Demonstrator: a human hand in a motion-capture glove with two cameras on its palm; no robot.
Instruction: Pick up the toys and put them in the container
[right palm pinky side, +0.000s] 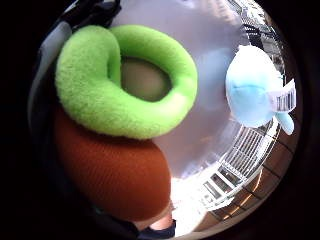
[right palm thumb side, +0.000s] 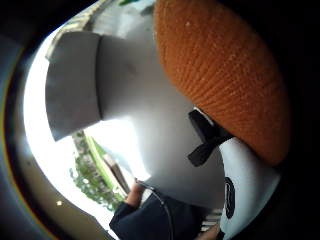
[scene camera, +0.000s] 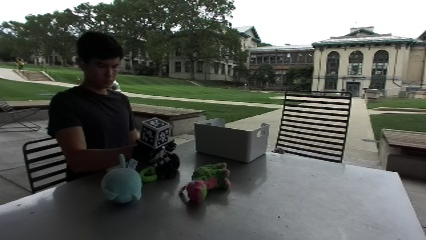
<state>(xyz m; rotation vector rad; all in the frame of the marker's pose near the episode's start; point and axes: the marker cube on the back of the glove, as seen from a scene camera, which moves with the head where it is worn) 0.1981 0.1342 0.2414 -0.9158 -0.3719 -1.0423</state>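
I have one toy in my gloved right hand (scene camera: 158, 157), low in the left half of the outside frame, just above the worktop (scene camera: 299, 200). My grip looks clamped on it, judging from how it fills both palm views, though the fingers themselves are hidden. It is a plush carrot (right palm pinky side: 112, 172): a ribbed orange body with a thick, fuzzy lime-green loop (right palm pinky side: 125, 82) curling off one end, and what seems a white face part with black markings in the thumb-side view.

As far as I can judge, the task is barely begun. The white container (scene camera: 231, 141) stands near the far edge, centre of the frame, well apart from my hand, and I cannot see whether anything is inside. Still out on the worktop are a round pale-blue plush (scene camera: 122, 184) with a small ear and a barcode tag, just beside my hand at lower left, and a green-and-pink plush (scene camera: 208, 181) lying towards the centre.
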